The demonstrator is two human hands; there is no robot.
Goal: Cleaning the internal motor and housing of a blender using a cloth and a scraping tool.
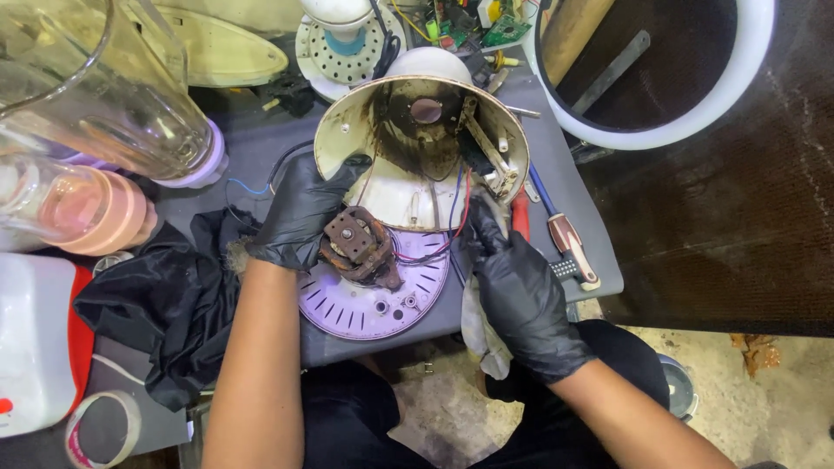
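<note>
Both my hands wear black gloves. My left hand [300, 213] grips a rusty electric motor [358, 247] that rests on a round lilac base plate [365, 304]. My right hand [512, 282] pinches the red and dark wires [456, 217] running from the motor into a cream, grimy cone-shaped appliance housing [421, 139], which lies on its side with its open end facing me. A dirty rag [482, 334] hangs under my right hand over the table edge.
A grey table [573, 182] carries a screwdriver with a brown and white handle [569, 247], two clear blender jars [104, 95], a black cloth [169, 300], a white canister [35, 339], a tape roll [102, 427] and a circuit board [486, 22]. A white round tub [695, 113] stands at the right.
</note>
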